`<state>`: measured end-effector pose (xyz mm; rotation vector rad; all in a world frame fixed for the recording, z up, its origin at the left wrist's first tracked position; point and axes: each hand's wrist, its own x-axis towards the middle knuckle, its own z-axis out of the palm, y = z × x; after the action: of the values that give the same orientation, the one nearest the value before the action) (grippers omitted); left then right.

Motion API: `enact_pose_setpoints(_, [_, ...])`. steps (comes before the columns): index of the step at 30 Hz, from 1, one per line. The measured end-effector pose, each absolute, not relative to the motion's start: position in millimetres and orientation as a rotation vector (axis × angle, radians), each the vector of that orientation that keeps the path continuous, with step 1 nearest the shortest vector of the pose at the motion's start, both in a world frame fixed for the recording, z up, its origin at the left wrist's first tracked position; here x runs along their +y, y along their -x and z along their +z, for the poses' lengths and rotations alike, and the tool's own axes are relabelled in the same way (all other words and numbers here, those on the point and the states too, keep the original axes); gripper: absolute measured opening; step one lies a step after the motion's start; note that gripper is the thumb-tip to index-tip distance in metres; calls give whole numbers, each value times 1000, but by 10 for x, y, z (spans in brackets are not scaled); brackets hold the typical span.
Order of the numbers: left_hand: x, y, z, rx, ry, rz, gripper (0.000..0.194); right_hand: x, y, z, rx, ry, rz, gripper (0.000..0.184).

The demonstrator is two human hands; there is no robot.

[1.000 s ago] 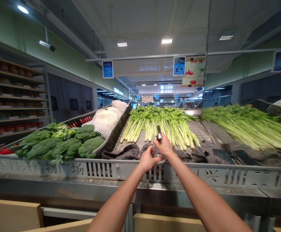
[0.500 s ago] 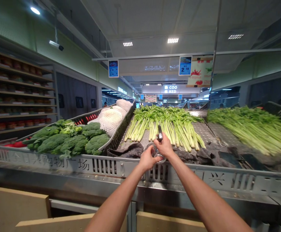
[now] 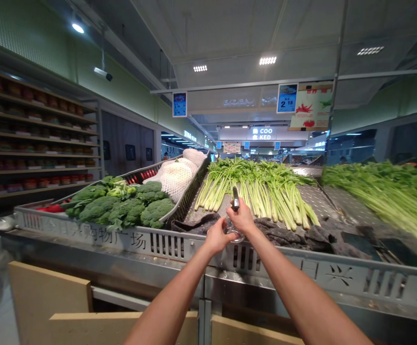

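Both hands are on a clear spray bottle (image 3: 239,238) with a black head (image 3: 235,197), held in front of the celery. My right hand (image 3: 242,216) is closed round its upper part, below the head. Lower down, my left hand (image 3: 217,236) curls its fingers and thumb about the clear body; most of the bottle is hidden by the hands. Bunches of celery (image 3: 256,189) lie beyond on a dimpled metal shelf, leaves pointing away. A dark crumpled cloth (image 3: 283,233) runs along the shelf's front, close to the hands.
A grey slotted rail (image 3: 115,235) edges the display. On the left, broccoli (image 3: 102,208) and net-wrapped produce (image 3: 175,178) fill a dark crate. A mirror (image 3: 384,143) on the right reflects celery. Wooden boards (image 3: 50,297) stand below; jar shelves (image 3: 32,129) are at far left.
The view has turned left, so the display has shifted to the right and more shows at the left end. Both hands keep the same hold on the spray bottle.
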<state>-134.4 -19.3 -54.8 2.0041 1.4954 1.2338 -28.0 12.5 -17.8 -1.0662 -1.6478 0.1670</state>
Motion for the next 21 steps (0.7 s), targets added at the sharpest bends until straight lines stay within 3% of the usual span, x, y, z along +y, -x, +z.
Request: enact_pose_setpoints(21, [-191, 1816, -635, 1439, -1944, 1365, 45, 144, 781, -146, -1764, 1053, 140, 29])
